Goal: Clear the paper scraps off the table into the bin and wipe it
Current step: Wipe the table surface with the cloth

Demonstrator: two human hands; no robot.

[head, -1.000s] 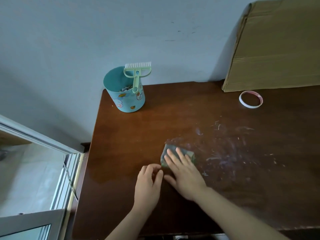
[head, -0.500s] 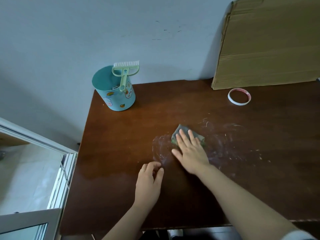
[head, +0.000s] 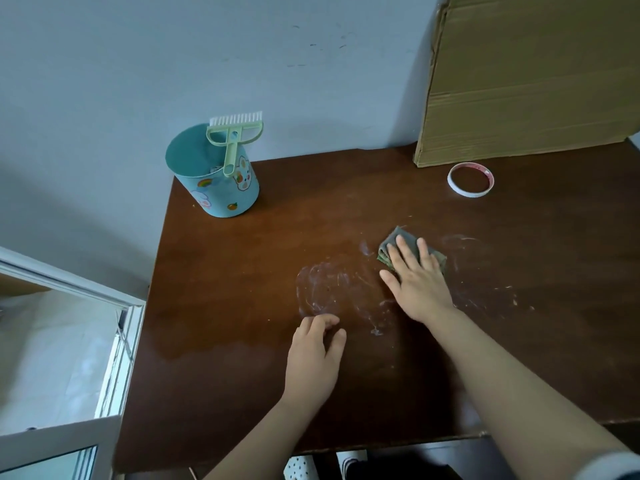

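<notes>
Your right hand lies flat with its fingers straight and spread, pressing on the folded grey-green cloth, which sits just right of the middle of the brown table; the fingers cover most of it and nothing is gripped. Your left hand rests at about six o'clock from the middle, fingers loosely curled, fingertips on the wood, holding nothing. Whitish smears spread between the two hands, and a few pale flecks lie at three o'clock of the cloth. The blue bin stands at ten o'clock near the table's far left corner, upright, with some pale scraps showing inside against its near wall. A green brush lies across its mouth, bristles toward the wall, handle end at the near rim. A ring of tape lies flat at two o'clock, just in front of the cardboard sheet leaning on the wall.
</notes>
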